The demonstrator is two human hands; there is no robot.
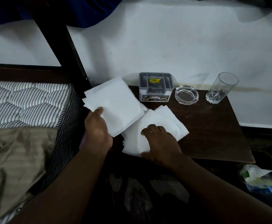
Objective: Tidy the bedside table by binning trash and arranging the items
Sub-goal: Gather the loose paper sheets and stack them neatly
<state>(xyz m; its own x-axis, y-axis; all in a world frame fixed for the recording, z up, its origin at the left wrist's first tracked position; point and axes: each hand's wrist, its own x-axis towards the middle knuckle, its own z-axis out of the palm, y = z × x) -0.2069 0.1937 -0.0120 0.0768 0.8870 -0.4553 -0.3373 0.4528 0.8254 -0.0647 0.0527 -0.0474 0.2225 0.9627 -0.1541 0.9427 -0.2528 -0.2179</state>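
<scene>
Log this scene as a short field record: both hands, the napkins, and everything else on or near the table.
table: dark wood
left hand: grips held napkins over the table's left edge
right hand: on napkin pile lying on the table; grip unclear
back row, left to right: organizer, ashtray, glass, all upright
floor, right: trash bag

Left hand (98,126) grips upper napkins (115,104); right hand (160,143) clasps lower napkins (162,119).
</scene>
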